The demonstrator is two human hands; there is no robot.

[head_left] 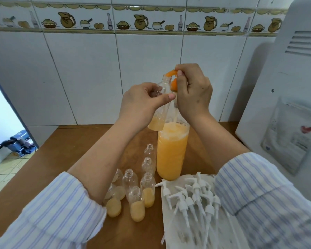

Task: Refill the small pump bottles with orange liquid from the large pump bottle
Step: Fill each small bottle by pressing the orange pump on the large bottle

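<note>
Small bottle (160, 103), tilted, hangs beside the big bottle (171, 150) on the counter (75, 141), its mouth under the orange spout (171, 73) to catch liquid. Left hand (142, 103) grips it; right hand (194, 90) closes on the pump.

White tiled wall (83, 78) with a jug-and-pie border (140, 21) — brown wooden table (65, 151), pale floor tiles (4, 169).

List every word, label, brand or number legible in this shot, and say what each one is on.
"XO": on the painted bottle in the wall tile border, repeated along it.
Pouch hanging on the white appliance: print beside a red heart, too blurred to read.
Large pump bottle and small bottles: no label visible.
</note>
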